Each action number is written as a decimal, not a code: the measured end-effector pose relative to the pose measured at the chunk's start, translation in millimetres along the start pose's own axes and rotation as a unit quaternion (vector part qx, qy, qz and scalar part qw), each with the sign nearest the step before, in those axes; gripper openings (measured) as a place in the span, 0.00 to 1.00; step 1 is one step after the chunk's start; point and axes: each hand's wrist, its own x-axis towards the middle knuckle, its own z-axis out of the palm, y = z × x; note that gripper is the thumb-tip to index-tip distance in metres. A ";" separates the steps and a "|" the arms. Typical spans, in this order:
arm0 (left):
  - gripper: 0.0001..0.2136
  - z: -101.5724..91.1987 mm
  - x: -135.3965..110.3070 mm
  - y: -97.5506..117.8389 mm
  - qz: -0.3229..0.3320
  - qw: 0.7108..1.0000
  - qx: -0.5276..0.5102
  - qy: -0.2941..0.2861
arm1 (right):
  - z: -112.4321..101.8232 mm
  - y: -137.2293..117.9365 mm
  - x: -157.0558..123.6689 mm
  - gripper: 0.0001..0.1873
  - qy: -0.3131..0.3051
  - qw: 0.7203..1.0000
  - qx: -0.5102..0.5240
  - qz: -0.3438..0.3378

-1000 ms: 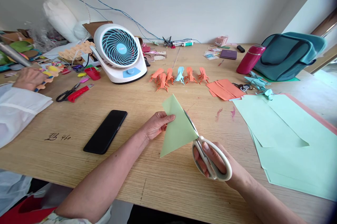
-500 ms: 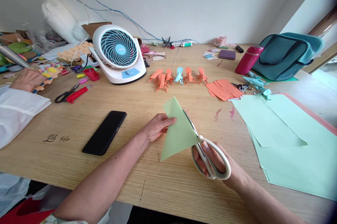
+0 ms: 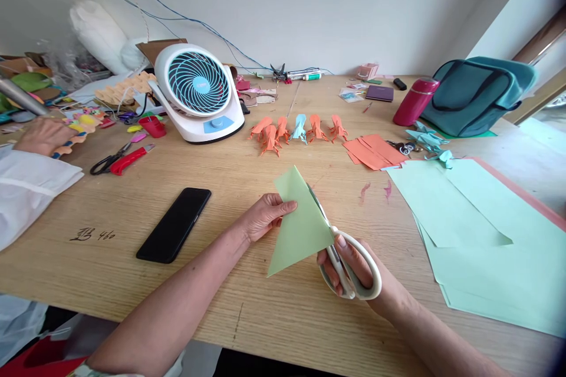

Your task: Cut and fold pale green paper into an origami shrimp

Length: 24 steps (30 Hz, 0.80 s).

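I hold scissors (image 3: 335,230) and pale green paper (image 3: 303,228), center frame.
Nearest, lower right of center, my right grip (image 3: 361,266) is wrapped through the scissors' looped handles, blades along the paper's right edge. My left grip (image 3: 265,215) pinches the paper's left side. A black phone (image 3: 174,225) lies on the desk (image 3: 212,318), left of center. Beyond, upper center, orange and blue paper figures (image 3: 299,127) stand clustered.
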 end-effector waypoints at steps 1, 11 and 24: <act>0.20 0.4 -0.3 0.0 0.000 1.000 0.000 -0.001 | 0.1 0.5 0.2 0.31 0.001 1.000 0.003 -0.001; 0.20 2.1 -0.4 1.4 -0.002 1.000 0.004 0.000 | 1.0 -0.2 -1.2 0.31 0.003 1.000 -0.008 -0.003; 0.21 5.0 -2.2 -2.0 -0.016 1.000 0.007 -0.023 | -1.1 0.9 0.1 0.31 -0.001 0.999 -0.036 -0.019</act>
